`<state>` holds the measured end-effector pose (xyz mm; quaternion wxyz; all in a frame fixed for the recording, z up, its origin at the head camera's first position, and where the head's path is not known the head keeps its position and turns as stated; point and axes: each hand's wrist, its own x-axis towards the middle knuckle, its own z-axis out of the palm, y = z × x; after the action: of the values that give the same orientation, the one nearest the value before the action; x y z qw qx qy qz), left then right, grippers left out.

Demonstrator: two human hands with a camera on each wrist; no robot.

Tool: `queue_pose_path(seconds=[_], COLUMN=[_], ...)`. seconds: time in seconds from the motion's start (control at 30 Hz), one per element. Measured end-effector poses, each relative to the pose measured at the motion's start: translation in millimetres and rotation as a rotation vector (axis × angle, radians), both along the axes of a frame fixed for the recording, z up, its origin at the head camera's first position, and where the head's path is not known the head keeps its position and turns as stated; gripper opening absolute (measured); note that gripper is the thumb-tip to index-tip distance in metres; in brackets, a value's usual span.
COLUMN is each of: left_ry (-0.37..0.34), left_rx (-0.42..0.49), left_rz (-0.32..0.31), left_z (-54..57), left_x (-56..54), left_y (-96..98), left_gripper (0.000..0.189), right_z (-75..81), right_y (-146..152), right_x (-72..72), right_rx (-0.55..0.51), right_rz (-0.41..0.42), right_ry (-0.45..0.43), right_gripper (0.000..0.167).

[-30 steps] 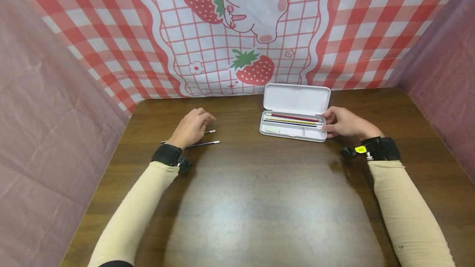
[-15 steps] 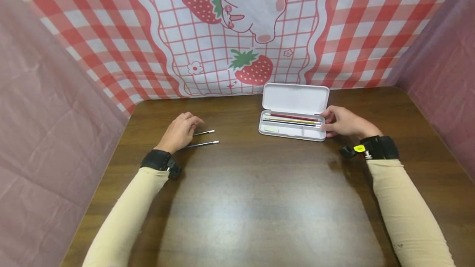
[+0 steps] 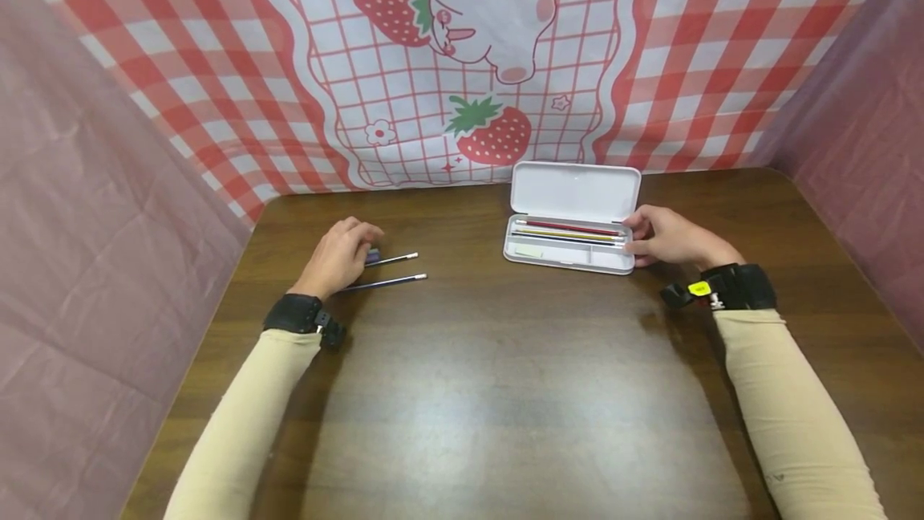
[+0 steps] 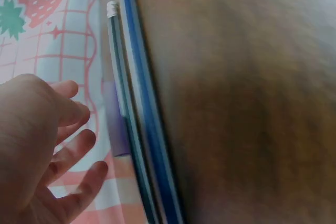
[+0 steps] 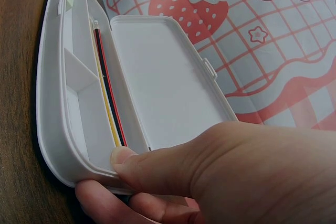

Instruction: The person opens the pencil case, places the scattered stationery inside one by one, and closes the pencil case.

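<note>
My left hand (image 3: pixel 338 257) hovers low over the table's left part, its fingers loosely bent with nothing between them in the left wrist view. Close beside the fingers lies a short purple object (image 4: pixel 116 124), partly behind a dark pencil (image 4: pixel 118 51) with a white eraser end. A blue pencil (image 4: pixel 144 82) runs alongside, nearer the front. On the right, my right hand (image 3: pixel 674 237) grips the end of an open white pencil case (image 3: pixel 573 191), thumb over the rim and fingers outside below. Inside are a red-and-black pencil (image 5: pixel 107 85), a yellow-striped pencil (image 5: pixel 103 85) and another dark pencil.
A pale green block (image 3: pixel 528 250) sits in the case's front compartment, left of a divider (image 5: pixel 81 66). Behind the brown wooden table (image 3: pixel 462 359) hangs a red-and-white checked cloth (image 3: pixel 433 119) with strawberries. Pinkish drapes (image 3: pixel 94 223) flank both sides.
My left hand has drawn back to the left, uncovering more of the two pencils and the purple object. The right hand stays on the case, which has not moved.
</note>
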<state>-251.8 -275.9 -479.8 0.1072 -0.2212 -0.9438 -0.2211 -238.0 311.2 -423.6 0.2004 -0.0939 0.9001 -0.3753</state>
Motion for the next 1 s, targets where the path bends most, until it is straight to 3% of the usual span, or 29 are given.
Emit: queue_pose_path(seconds=[0.03,0.13,0.23,0.27,0.4,0.43,0.47,0.67,0.7,0.77,0.87,0.93,1.0], left_ry=[-0.011,-0.004,-0.033,-0.044,-0.123,-0.148,-0.162,-0.195,-0.209,-0.214,-0.209,-0.167,-0.145], left_rx=[0.015,0.027,0.002,-0.009,-0.015,-0.001,0.002,0.035,0.049,0.058,0.055,0.031,0.033], left_rz=[0.006,0.029,0.045,0.054,0.064,0.055,0.063,0.098,0.089,0.097,0.100,0.118,0.112], left_z=[8.1,-17.8,-22.8,-29.6,-24.0,-13.1,-11.6,-6.1,2.4,4.1,3.2,-14.6,-19.0], left_x=[4.8,-18.2,-27.8,-34.7,-36.4,-28.9,-28.8,-30.4,-24.8,-24.8,-25.9,-38.6,-40.6], left_y=[1.7,-14.9,-23.2,-26.7,-29.5,-26.1,-26.4,-28.5,-25.8,-26.0,-27.0,-33.9,-35.8], left_gripper=[0.027,0.032,0.034,0.035,0.035,0.035,0.035,0.039,0.039,0.041,0.043,0.045,0.046], right_z=[-0.2,0.0,0.6,0.9,1.5,1.5,1.5,1.5,1.7,1.4,1.1,1.1,1.4], right_y=[0.0,-0.2,-0.6,-0.7,-0.8,-0.9,-1.1,-1.8,-1.9,-1.7,-0.8,0.0,0.7], right_x=[-0.2,-0.2,-0.1,0.0,0.3,0.4,0.5,0.5,0.7,0.5,0.4,0.5,0.5], right_rx=[0.002,-0.002,-0.004,-0.003,-0.002,-0.003,-0.004,-0.010,-0.011,-0.008,0.000,0.002,0.002], right_rz=[0.000,0.001,0.005,0.006,0.008,0.009,0.009,0.007,0.007,0.009,0.007,0.007,0.004], right_ry=[-0.001,-0.002,-0.003,-0.003,-0.004,-0.004,-0.004,-0.003,-0.003,-0.002,-0.005,-0.005,-0.004], right_gripper=[0.047,0.048,0.048,0.048,0.048,0.047,0.047,0.047,0.048,0.048,0.048,0.049,0.048])
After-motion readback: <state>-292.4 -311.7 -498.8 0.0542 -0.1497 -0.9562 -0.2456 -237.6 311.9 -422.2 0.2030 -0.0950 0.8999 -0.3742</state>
